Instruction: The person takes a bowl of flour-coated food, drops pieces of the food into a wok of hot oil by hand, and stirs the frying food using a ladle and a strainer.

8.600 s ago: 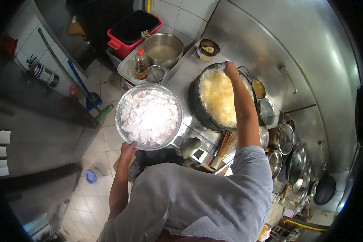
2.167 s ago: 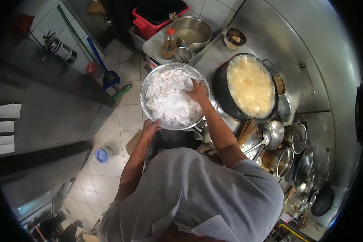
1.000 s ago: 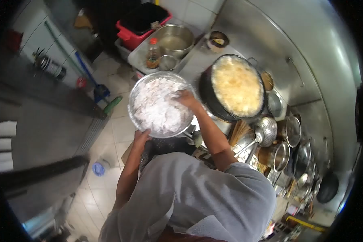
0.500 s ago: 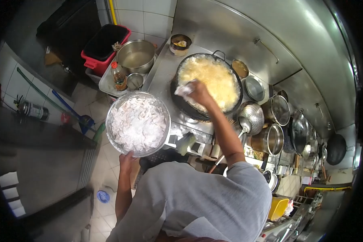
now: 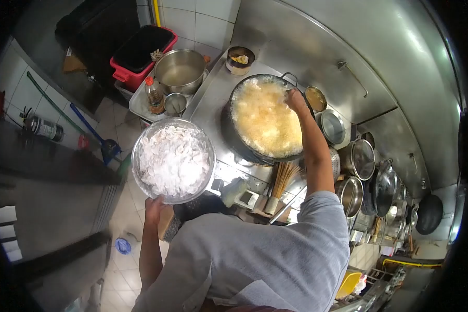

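My left hand (image 5: 154, 205) grips the near rim of a steel bowl (image 5: 211, 167). White flour-coated pieces (image 5: 174, 161) fill this bowl. Over the far right part of a big black pot (image 5: 229, 127), my right hand (image 5: 295, 99) hangs with its fingers drawn together; what they hold is too small to make out. Yellow oil (image 5: 268, 122) foams and bubbles inside the pot.
Behind the bowl stand a steel pot (image 5: 179, 70), a red-capped bottle (image 5: 154, 93) and a small cup (image 5: 175, 104). A tin (image 5: 240, 60) sits beyond the black pot. Strainers (image 5: 362, 158) and a bundle of thin sticks (image 5: 282, 182) lie to the right.
My right hand went from the bowl of floured pieces, carrying a white-coated piece, to the pot's near left, then across to its far right. The piece no longer shows. My left hand still holds the bowl.
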Tool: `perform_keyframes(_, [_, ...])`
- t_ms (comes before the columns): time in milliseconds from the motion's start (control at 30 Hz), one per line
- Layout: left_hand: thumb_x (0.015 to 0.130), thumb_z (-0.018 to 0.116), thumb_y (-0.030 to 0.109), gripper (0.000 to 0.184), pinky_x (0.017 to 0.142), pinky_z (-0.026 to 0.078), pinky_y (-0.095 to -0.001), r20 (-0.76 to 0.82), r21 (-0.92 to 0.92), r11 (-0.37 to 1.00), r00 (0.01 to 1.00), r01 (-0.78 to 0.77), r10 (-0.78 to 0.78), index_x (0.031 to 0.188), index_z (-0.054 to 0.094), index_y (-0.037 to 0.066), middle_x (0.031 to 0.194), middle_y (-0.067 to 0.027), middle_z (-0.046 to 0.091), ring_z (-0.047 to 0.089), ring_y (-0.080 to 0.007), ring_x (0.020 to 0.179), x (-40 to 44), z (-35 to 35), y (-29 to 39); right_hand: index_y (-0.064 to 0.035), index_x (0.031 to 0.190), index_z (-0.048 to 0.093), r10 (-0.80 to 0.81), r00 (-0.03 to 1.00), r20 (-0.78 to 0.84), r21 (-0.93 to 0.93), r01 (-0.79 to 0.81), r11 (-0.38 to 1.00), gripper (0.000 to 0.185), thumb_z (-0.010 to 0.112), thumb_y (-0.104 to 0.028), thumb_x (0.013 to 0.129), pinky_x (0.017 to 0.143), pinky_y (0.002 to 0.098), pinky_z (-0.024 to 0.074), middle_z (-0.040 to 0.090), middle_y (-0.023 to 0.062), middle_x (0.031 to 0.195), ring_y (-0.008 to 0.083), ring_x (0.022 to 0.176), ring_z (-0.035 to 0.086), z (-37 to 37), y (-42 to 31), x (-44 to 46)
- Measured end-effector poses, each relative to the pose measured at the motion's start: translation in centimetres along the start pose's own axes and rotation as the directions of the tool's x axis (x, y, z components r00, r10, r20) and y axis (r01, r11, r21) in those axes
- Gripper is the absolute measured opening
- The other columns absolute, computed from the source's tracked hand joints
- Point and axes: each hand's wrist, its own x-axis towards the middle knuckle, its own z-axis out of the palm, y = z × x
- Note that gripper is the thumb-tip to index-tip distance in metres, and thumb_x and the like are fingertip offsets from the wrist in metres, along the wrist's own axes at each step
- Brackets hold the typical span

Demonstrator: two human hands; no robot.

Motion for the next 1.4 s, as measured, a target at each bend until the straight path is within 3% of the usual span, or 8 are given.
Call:
perform_keyframes(300, [0.082, 0.064, 0.017, 0.050, 0.079, 0.054, -0.0401, 0.019, 0.020, 1.000, 1.000, 0.005, -0.005, 0.124, 0.048, -0.006, 0.111, -0.0150, 0.062, 0.064, -0.0278, 0.095, 1.1, -1.1, -1.2, -0.0029, 0.099, 0.064, 0.088, 0.983, -0.164, 0.097, -0.073, 0.993, 0.026, 0.054, -0.003, 0.075, 0.080, 0.0459, 0.0505, 0.061, 0.0271, 0.098, 0.0438, 0.091, 0.060, -1.9, 1.8, 1.6])
perform_keyframes(567, [0.082, 0.064, 0.018, 0.051, 0.081, 0.054, -0.0405, 0.045, 0.009, 1.000, 0.999, 0.001, -0.002, 0.124, 0.048, -0.006, 0.112, -0.0156, 0.061, 0.064, -0.0275, 0.096, 1.0, -1.0, -1.1, -0.0033, 0.098, 0.066, 0.129, 0.990, -0.050, 0.136, -0.121, 0.983, 0.026, 0.057, -0.003, 0.074, 0.080, 0.0449, 0.0495, 0.065, 0.0238, 0.094, 0.0377, 0.093, 0.063, -4.1, -2.6, 2.9])
perform_keyframes(700, [0.083, 0.065, 0.018, 0.049, 0.080, 0.054, -0.0395, 0.037, 0.021, 1.000, 0.999, 0.006, -0.007, 0.123, 0.049, -0.005, 0.112, -0.0149, 0.062, 0.064, -0.0260, 0.095, 0.8, -1.0, -0.9, -0.0130, 0.095, 0.069, -0.107, 0.989, 0.102, 0.136, 0.093, 0.986, 0.024, 0.050, -0.007, 0.082, 0.085, 0.0421, 0.0482, 0.066, 0.0217, 0.097, 0.0364, 0.097, 0.062, -1.9, -2.4, 4.0])
perform_keyframes(867, [0.083, 0.065, 0.017, 0.043, 0.079, 0.054, -0.0381, -0.001, 0.025, 0.999, 1.000, 0.027, -0.027, 0.119, 0.052, -0.003, 0.109, -0.0132, 0.063, 0.064, -0.0245, 0.091, 0.7, -0.8, -0.7, -0.0034, 0.093, 0.067, 0.106, 0.982, -0.158, 0.138, -0.084, 0.987, 0.019, 0.057, -0.008, 0.077, 0.075, 0.0471, 0.0504, 0.064, 0.0264, 0.092, 0.0429, 0.087, 0.062, -3.0, -2.6, 3.8])
perform_keyframes(1000, [0.085, 0.063, 0.016, 0.043, 0.081, 0.054, -0.0397, 0.052, -0.002, 1.000, 0.998, -0.018, 0.018, 0.120, 0.051, -0.006, 0.110, -0.0154, 0.062, 0.064, -0.0257, 0.095, 0.7, -0.8, -0.8, -0.0019, 0.096, 0.068, 0.134, 0.959, -0.248, 0.224, -0.078, 0.971, 0.020, 0.057, -0.011, 0.081, 0.073, 0.0475, 0.0502, 0.064, 0.0266, 0.088, 0.0432, 0.087, 0.062, -13.1, -7.9, -1.5])
perform_keyframes(1100, [0.082, 0.066, 0.018, 0.042, 0.079, 0.054, -0.0380, 0.044, 0.012, 1.000, 0.999, -0.003, 0.002, 0.117, 0.055, -0.003, 0.105, -0.0121, 0.064, 0.065, -0.0248, 0.088, 0.2, -0.4, 0.0, -0.0001, 0.098, 0.066, -0.045, 0.956, -0.291, 0.221, 0.113, 0.969, 0.023, 0.055, -0.014, 0.083, 0.070, 0.0452, 0.0516, 0.063, 0.0275, 0.084, 0.0423, 0.078, 0.063, -14.6, -8.5, -4.7])
perform_keyframes(1300, [0.081, 0.068, 0.019, 0.043, 0.078, 0.055, -0.0384, 0.053, 0.018, 1.000, 0.999, -0.001, 0.000, 0.113, 0.054, -0.006, 0.101, -0.0137, 0.063, 0.064, -0.0241, 0.086, 0.7, -0.9, -0.5, -0.0007, 0.100, 0.067, -0.152, 0.987, -0.051, 0.669, 0.147, 0.728, 0.031, 0.057, 0.011, 0.073, 0.069, 0.0333, 0.0525, 0.067, 0.0141, 0.096, 0.0226, 0.085, 0.066, -14.5, -21.4, -14.7])
perform_keyframes(1400, [0.086, 0.063, 0.015, 0.044, 0.080, 0.056, -0.0401, 0.104, -0.052, 0.999, 0.995, 0.009, -0.003, 0.121, 0.049, -0.008, 0.109, -0.0177, 0.060, 0.064, -0.0276, 0.091, 1.0, -1.4, -1.1, -0.0012, 0.102, 0.066, -0.227, 0.962, 0.155, 0.706, 0.053, 0.706, 0.032, 0.057, 0.010, 0.073, 0.078, 0.0372, 0.0525, 0.066, 0.0170, 0.104, 0.0282, 0.093, 0.065, -8.0, -27.8, -17.5])
